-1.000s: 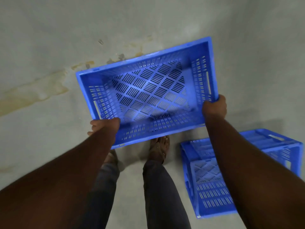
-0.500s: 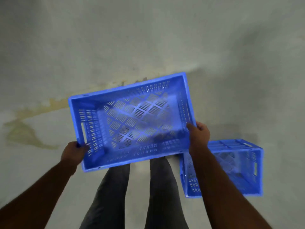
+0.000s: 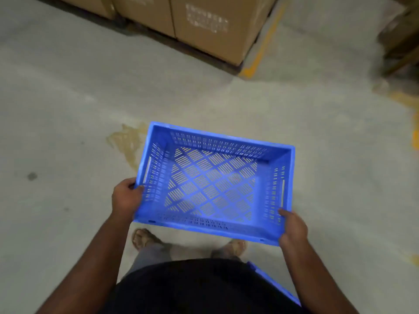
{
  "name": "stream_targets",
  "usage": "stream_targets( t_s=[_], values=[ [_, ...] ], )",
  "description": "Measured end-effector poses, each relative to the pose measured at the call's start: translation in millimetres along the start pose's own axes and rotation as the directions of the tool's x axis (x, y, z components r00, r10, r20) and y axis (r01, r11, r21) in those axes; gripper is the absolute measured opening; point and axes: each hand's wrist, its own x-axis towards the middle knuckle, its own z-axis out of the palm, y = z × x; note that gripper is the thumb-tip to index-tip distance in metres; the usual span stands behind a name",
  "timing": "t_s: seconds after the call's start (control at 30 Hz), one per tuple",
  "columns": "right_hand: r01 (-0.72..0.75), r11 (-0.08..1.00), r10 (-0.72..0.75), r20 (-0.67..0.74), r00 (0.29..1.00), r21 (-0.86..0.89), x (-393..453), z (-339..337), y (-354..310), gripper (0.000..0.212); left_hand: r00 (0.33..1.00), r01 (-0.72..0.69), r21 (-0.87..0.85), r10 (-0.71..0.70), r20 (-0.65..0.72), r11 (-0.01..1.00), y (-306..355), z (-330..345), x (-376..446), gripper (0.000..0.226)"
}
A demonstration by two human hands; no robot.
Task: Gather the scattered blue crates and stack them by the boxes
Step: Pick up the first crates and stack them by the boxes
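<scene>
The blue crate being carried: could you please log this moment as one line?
blue crate: empty, carried level | left hand: gripping | right hand: gripping | cardboard boxes: ahead

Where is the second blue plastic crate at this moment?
In the head view, only a corner of the second blue plastic crate shows at the bottom right, on the grey concrete floor behind the person's right forearm.

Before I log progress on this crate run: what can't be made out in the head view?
- Second blue crate: only a corner shows; the person's torso and right arm hide the rest.
- Cardboard boxes: tops cut off by the frame's upper edge; white printing is too blurred to read.
- Any stack of crates: none in view.
- Objects at upper right: blurred, unidentifiable.
</scene>
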Motion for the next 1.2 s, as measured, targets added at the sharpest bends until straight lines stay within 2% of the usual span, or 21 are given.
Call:
stream_targets(
  t_s=[0.1, 0.17, 0.23, 0.3, 0.4, 0.5, 0.63, 0.73, 0.93, 1.0, 1.1, 1.2],
  values=[
    [0.006, 1.0, -0.005, 0.056, 0.998, -0.019, -40.3, 53.8, 7.0, 0.051, 0.994, 0.111, -0.2, -0.113, 0.001, 0.973, -41.4, -58.6, 39.4, 0.032],
    [0.029, 0.999, -0.027, 0.083, 0.996, -0.033, -58.9, 91.7, 18.4, 0.058, 0.994, 0.1, -0.3, -0.106, -0.002, 0.949, -64.0, -97.6, 70.1, 0.028],
    [0.055, 0.996, -0.048, 0.1, 0.994, -0.068, -95.4, 143.2, 28.8, 0.053, 0.994, 0.074, -0.372, -0.098, -0.044, 0.925, -71.2, -140.7, 92.8, 0.025],
    [0.099, 0.991, -0.089, 0.11, 0.99, -0.093, -126.5, 195.8, 41.4, 0.035, 0.988, 0.083, -0.444, -0.133, -0.082, 0.892, -74.8, -183.8, 115.4, 0.024],
    [0.148, 0.982, -0.133, 0.128, 0.983, -0.119, -178.2, 276.5, 51.4, 0.029, 0.971, 0.102, -0.479, -0.191, -0.141, 0.872, -81.2, -251.5, 156.6, 0.038],
    [0.161, 0.981, -0.128, 0.257, 0.958, -0.112, -208.3, 356.4, 56.8, 0.033, 0.958, 0.099, -0.471, -0.211, -0.192, 0.877, -84.6, -314.1, 199.2, 0.041],
    [0.147, 0.982, -0.104, 0.321, 0.941, -0.114, -222.7, 447.5, 61.8, 0.04, 0.947, 0.061, -0.482, -0.203, -0.248, 0.874, -92.8, -369.0, 252.4, 0.038],
    [0.13, 0.981, -0.074, 0.342, 0.937, -0.146, -232.6, 538.1, 75.0, 0.043, 0.936, 0.031, -0.499, -0.2, -0.289, 0.866, -90.0, -419.3, 310.1, 0.03],
    [0.099, 0.975, -0.005, 0.425, 0.905, -0.201, -277.0, 736.2, 80.2, 0.038, 0.871, 0.012, -0.516, -0.262, -0.415, 0.857, -58.4, -533.7, 437.3, 0.036],
    [0.085, 0.97, 0.029, 0.453, 0.891, -0.229, -297.2, 800.4, 76.2, 0.044, 0.857, 0.005, -0.517, -0.27, -0.439, 0.856, -43.1, -576.8, 479.4, 0.036],
    [0.102, 0.97, 0.012, 0.461, 0.887, -0.223, -316.6, 886.3, 73.9, 0.049, 0.841, -0.008, -0.522, -0.276, -0.465, 0.853, -25.4, -631.3, 539.0, 0.037],
    [0.1, 0.977, -0.002, 0.463, 0.886, -0.188, -318.2, 965.6, 79.1, 0.063, 0.837, -0.021, -0.554, -0.289, -0.466, 0.832, -14.9, -674.8, 607.7, 0.035]
  ],
)
